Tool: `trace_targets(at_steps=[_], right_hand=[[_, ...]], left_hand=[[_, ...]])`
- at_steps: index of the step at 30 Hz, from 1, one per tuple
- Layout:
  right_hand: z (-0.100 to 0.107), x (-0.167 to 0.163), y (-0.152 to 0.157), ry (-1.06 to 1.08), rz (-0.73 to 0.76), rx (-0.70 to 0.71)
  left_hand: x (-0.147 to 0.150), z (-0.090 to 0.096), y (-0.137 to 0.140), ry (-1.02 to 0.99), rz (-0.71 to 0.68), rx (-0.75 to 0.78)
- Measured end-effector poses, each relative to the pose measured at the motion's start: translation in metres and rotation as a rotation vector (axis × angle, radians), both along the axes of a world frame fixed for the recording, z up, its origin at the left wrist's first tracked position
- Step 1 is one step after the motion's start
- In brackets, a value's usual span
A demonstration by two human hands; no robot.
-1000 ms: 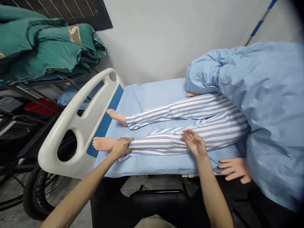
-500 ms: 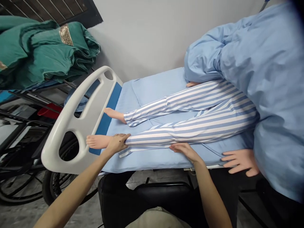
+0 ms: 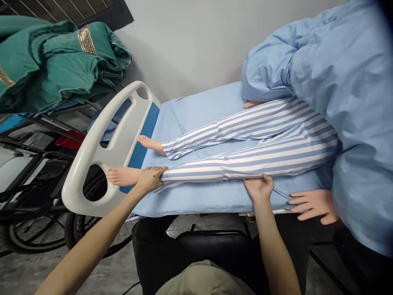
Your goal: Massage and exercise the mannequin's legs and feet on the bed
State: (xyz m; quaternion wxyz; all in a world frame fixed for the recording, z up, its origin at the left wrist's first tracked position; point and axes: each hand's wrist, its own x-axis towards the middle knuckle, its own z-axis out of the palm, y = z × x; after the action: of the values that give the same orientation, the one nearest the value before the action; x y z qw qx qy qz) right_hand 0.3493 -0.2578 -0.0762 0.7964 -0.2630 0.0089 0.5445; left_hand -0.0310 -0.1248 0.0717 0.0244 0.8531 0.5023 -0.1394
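A mannequin in blue-and-white striped trousers (image 3: 270,159) lies on a bed, its bare near foot (image 3: 123,176) pointing left over the footboard side. My left hand (image 3: 151,178) is wrapped round the near ankle at the trouser cuff. Palm up, my right hand (image 3: 259,187) reaches under the same leg near the knee; its fingers are mostly hidden beneath the striped cloth, with the thumb side showing. The far foot (image 3: 152,144) rests on the sheet. A mannequin hand (image 3: 316,204), fingers spread, sticks out from blue fabric (image 3: 353,90) at the right.
The white footboard (image 3: 73,176) with cut-out grips closes the bed's left end. Beyond it are a wheelchair wheel (image 3: 92,188), a rack with folded green cloth (image 3: 67,61) and a red container (image 3: 70,139). A black chair (image 3: 211,246) stands against the near side.
My right hand has slid right along the leg and turned palm up beneath it. The near leg sits slightly raised, its foot shifted left. My left hand stays at the ankle.
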Motion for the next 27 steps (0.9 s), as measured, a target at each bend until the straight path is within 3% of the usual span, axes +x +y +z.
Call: trace_targets(at_steps=[5, 12, 18, 23, 27], right_hand=[[0.013, 0.002, -0.006, 0.035, -0.026, 0.010], [0.059, 0.000, -0.023, -0.025, -0.059, 0.106], [0.081, -0.001, -0.029, -0.109, -0.084, 0.036], [0.089, -0.002, -0.031, -0.090, -0.089, 0.101], [0.094, -0.004, -0.031, -0.090, -0.083, 0.078]], left_hand=[[0.003, -0.010, -0.003, 0.003, 0.015, -0.002], [-0.017, -0.004, 0.011, -0.156, -0.017, -0.167], [-0.007, 0.002, -0.001, -0.208, -0.028, -0.087], [0.010, -0.032, -0.009, -0.289, 0.012, -0.083], [0.016, -0.064, -0.010, -0.275, 0.070, 0.010]])
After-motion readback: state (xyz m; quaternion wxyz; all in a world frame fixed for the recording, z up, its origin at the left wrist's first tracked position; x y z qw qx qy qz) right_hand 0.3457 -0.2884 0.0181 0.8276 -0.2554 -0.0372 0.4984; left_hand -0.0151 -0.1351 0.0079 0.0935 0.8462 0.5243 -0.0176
